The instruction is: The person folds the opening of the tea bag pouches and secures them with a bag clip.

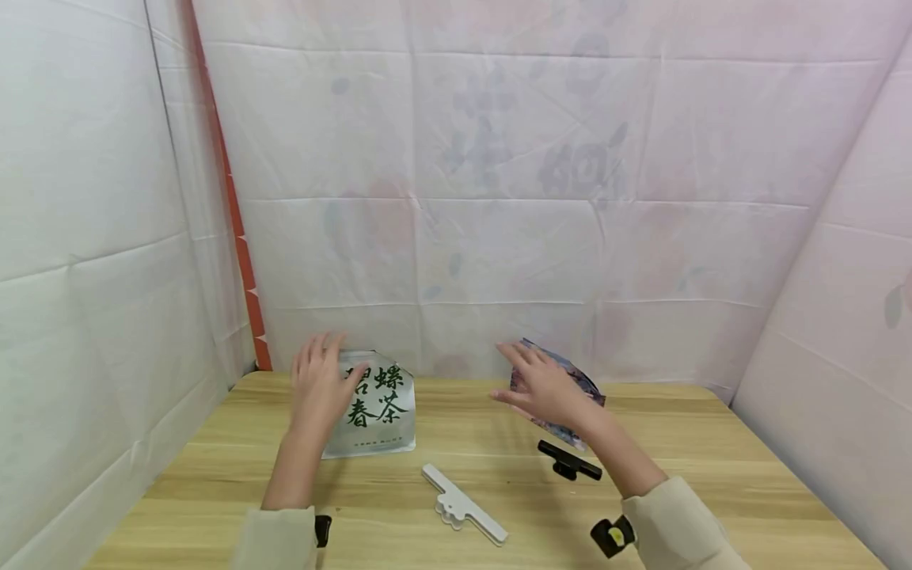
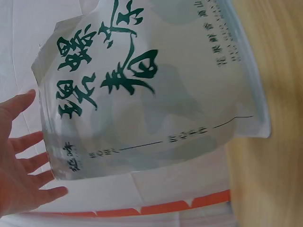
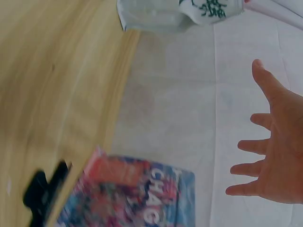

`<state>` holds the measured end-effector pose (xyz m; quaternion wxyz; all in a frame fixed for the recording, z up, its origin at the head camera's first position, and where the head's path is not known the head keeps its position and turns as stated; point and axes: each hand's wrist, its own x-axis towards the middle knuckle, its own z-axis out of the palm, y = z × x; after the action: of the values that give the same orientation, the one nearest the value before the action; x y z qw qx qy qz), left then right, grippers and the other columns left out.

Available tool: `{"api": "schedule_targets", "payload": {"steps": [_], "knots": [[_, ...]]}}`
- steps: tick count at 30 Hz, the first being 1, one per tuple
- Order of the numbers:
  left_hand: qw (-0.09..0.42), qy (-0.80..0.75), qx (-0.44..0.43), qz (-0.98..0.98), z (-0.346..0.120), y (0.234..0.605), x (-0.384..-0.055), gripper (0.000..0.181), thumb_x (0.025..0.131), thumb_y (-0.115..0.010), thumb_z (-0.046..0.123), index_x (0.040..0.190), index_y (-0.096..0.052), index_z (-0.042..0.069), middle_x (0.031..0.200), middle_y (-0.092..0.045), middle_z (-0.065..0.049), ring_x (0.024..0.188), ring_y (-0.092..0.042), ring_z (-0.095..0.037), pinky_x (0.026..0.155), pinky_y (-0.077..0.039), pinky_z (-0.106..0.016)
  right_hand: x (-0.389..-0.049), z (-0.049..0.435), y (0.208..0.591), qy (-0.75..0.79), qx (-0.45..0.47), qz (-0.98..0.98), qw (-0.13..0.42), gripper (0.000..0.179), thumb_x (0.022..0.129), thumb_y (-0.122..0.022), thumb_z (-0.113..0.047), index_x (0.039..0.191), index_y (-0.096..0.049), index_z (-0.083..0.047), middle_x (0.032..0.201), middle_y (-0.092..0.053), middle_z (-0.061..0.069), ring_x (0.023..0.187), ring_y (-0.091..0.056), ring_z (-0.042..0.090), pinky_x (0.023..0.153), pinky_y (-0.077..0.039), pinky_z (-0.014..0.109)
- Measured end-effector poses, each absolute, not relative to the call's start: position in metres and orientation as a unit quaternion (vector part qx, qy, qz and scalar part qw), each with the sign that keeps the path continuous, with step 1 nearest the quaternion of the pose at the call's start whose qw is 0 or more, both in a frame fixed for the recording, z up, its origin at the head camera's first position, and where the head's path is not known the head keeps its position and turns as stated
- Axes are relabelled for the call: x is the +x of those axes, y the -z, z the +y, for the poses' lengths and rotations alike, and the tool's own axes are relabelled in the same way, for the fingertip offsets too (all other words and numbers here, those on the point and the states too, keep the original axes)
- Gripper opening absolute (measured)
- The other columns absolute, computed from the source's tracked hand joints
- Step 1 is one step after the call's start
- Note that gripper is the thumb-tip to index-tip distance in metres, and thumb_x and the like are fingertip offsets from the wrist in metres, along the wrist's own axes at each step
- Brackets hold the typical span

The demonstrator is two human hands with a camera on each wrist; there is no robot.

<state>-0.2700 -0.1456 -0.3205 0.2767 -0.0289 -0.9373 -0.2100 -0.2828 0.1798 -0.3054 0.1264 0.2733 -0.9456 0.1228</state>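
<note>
While the left hand (image 1: 318,388), its fingers (image 2: 31,162) spread and empty, is at the silver bag (image 1: 383,423), the right hand (image 1: 547,388), equally spread and empty, hovers near the colourful bag (image 3: 137,194).

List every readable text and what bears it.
"碧螺春茶", on the silvery rectangular foil-like pouch.
"CHAG", white letters on the multicoloured printed pouch.
Smaller characters on the silvery pouch: too small or blurred.
Faint marks on the white cloth backdrop: too blurred.
</note>
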Motion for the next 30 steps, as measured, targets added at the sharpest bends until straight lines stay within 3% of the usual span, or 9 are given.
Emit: {"api": "schedule_targets", "payload": {"steps": [8,13,15,20,24,30], "knots": [[0.301,0.328,0.015,-0.895,-0.151,0.338,-0.267,0.08,0.083,-0.068,0.026,0.141,-0.02,-0.002,0.144,-0.017,-0.026,0.13,-0.017,-0.044,0.102,-0.019,-0.057,-0.278,0.141,0.326,-0.197,0.238,-0.947,0.088,0.071,0.086,-0.06,-0.044,0.142,-0.033,-0.009,0.137,-0.038,0.02,0.12,-0.039,0.041,0.091,-0.037,0.056],[0.301,0.445,0.065,-0.841,-0.154,0.354,-0.262,0.084,0.085,-0.067,0.019,0.145,-0.01,0.003,0.144,-0.018,-0.024,0.125,-0.027,-0.046,0.093,-0.03,-0.06,-0.276,0.115,0.341,-0.231,0.261,-0.933,0.087,0.066,0.087,-0.06,-0.042,0.136,-0.04,-0.004,0.13,-0.046,0.021,0.114,-0.046,0.038,0.09,-0.04,0.051],[0.308,0.488,0.079,-0.813,-0.156,0.358,-0.26,0.081,0.085,-0.066,0.015,0.144,-0.011,0.003,0.141,-0.025,-0.023,0.122,-0.033,-0.045,0.092,-0.032,-0.058,-0.277,0.105,0.348,-0.25,0.271,-0.926,0.085,0.063,0.088,-0.06,-0.04,0.134,-0.043,-0.001,0.128,-0.048,0.021,0.113,-0.048,0.038,0.09,-0.04,0.049],[0.326,0.538,0.101,-0.771,-0.162,0.358,-0.255,0.057,0.086,-0.064,0.009,0.134,-0.034,-0.003,0.131,-0.04,-0.023,0.114,-0.044,-0.04,0.089,-0.039,-0.052,-0.279,0.082,0.366,-0.317,0.274,-0.903,0.093,0.047,0.087,-0.063,-0.028,0.123,-0.053,0.002,0.116,-0.058,0.019,0.105,-0.055,0.034,0.085,-0.045,0.045],[0.291,0.54,0.112,-0.782,-0.168,0.355,-0.252,0.045,0.088,-0.06,0.009,0.126,-0.042,-0.005,0.127,-0.041,-0.026,0.112,-0.046,-0.041,0.088,-0.039,-0.053,-0.282,0.066,0.376,-0.397,0.26,-0.877,0.081,0.033,0.087,-0.063,-0.015,0.114,-0.058,0.004,0.105,-0.061,0.02,0.092,-0.06,0.033,0.074,-0.051,0.038],[0.205,0.54,0.085,-0.812,-0.179,0.356,-0.254,0.051,0.09,-0.057,0.01,0.131,-0.033,-0.008,0.134,-0.034,-0.028,0.116,-0.04,-0.045,0.093,-0.035,-0.052,-0.287,0.048,0.387,-0.462,0.23,-0.853,0.08,0.017,0.085,-0.062,-0.003,0.1,-0.063,0.006,0.09,-0.064,0.015,0.081,-0.062,0.027,0.069,-0.051,0.03]]}}
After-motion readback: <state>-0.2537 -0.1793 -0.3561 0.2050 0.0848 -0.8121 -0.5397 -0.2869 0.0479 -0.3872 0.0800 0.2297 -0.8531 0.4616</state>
